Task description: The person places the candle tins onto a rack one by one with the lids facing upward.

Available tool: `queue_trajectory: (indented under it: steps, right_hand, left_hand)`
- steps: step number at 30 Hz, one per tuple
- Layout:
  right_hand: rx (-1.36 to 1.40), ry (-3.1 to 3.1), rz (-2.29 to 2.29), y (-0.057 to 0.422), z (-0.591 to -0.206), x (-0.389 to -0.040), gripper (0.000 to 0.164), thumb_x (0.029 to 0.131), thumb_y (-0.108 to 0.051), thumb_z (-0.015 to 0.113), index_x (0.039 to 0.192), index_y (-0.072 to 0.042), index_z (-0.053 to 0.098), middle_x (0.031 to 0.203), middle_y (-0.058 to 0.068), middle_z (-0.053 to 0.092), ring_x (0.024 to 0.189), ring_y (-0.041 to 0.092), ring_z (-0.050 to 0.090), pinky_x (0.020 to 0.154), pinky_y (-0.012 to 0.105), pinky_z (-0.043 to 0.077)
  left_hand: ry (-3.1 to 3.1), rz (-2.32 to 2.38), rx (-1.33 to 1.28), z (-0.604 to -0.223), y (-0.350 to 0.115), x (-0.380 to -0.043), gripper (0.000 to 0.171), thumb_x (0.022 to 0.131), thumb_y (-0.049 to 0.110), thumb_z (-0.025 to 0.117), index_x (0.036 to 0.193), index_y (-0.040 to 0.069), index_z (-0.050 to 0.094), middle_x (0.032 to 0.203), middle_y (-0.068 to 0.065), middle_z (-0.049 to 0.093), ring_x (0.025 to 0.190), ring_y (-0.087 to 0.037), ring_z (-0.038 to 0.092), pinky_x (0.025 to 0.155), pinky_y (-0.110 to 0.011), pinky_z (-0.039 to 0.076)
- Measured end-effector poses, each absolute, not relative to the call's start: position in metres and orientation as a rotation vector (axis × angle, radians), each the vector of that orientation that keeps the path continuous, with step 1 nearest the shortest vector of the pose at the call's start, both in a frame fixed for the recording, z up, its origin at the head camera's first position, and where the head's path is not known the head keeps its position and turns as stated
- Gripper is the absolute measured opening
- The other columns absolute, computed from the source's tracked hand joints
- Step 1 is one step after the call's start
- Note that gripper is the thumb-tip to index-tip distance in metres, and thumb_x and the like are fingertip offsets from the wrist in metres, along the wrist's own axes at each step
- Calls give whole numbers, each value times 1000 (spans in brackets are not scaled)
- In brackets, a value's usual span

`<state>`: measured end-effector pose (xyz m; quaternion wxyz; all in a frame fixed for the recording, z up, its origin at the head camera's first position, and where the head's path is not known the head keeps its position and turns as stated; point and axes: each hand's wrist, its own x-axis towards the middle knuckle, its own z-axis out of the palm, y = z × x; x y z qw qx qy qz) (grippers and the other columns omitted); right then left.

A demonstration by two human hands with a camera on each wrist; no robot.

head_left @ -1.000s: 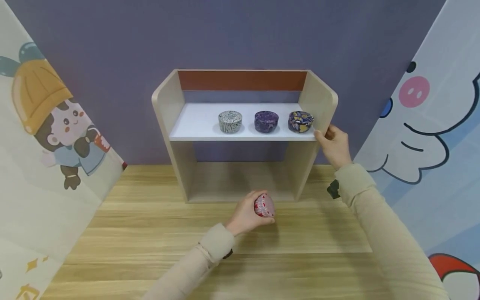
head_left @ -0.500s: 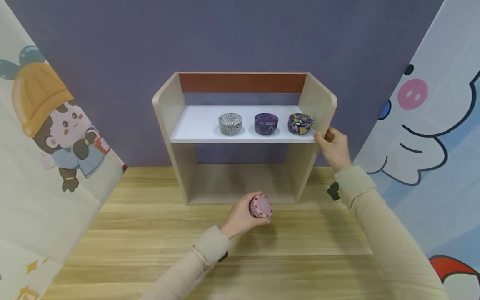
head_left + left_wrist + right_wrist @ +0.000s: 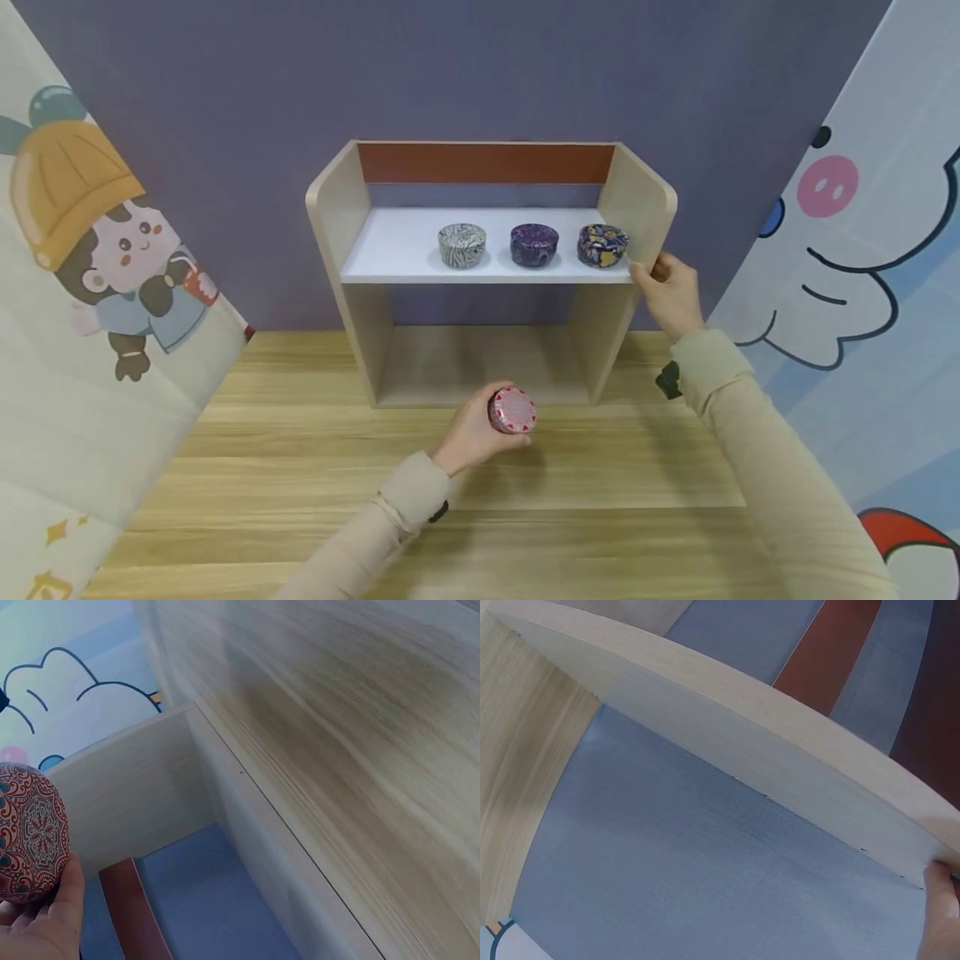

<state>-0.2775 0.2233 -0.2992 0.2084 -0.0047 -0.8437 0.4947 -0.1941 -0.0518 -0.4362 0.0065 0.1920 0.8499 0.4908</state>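
My left hand [image 3: 474, 435] holds a small round tin [image 3: 513, 410], red and pale pink, between thumb and fingers. The tin is tilted, its patterned lid facing the head camera, just above the tabletop before the shelf's lower opening. In the left wrist view the red ornamental lid [image 3: 39, 834] shows at the left edge. At the shelf's right side panel [image 3: 637, 196] my right hand [image 3: 671, 293] grips the edge, thumb at the front and the other fingers partly hidden behind. The right wrist view shows only a bit of that hand [image 3: 941, 911] against the panel.
Three patterned tins stand in a row on the white upper board [image 3: 397, 242]: a black-and-white one [image 3: 462, 246], a purple one [image 3: 534, 246] and a navy-and-yellow one [image 3: 602, 246]. The wooden table [image 3: 300, 467] lies in front, with cartoon-printed panels on both sides.
My left hand has shifted a little to the left and turned the tin, so its lid now faces the head camera more squarely. The right hand has stayed on the shelf side.
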Motion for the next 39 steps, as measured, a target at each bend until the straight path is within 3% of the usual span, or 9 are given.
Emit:
queue_trajectory:
  steps: [8,12,21,39]
  right_hand:
    - [-33,-2359,1366,228,-301,-276,48,91,-25,53,130,4,47,123,24,55,104,21,57,93,33,48]
    - [-32,-2363,1363,228,-302,-276,47,91,-25,53,129,3,48,122,24,56,101,15,57,91,30,49]
    - [-22,-2350,1374,225,-302,-277,46,92,-22,52,128,5,48,122,25,55,108,27,56,92,33,49]
    - [3,-2353,1390,227,-300,-276,49,91,-25,53,130,4,46,124,25,54,109,28,55,95,36,47]
  left_hand:
    - [2666,1535,566,-431,-58,-196,81,58,21,85,130,11,48,123,-10,55,112,-30,53,96,-47,43]
    - [2675,1542,579,-431,-63,-196,81,57,21,86,128,11,49,119,-8,56,107,-27,56,93,-44,45]
    - [2697,1553,623,-431,-71,-196,78,56,24,86,125,8,52,114,-7,57,102,-23,57,89,-40,48]
    - [2686,1569,509,-424,-88,-191,80,56,25,87,126,8,51,116,-14,61,104,-28,58,90,-43,48]
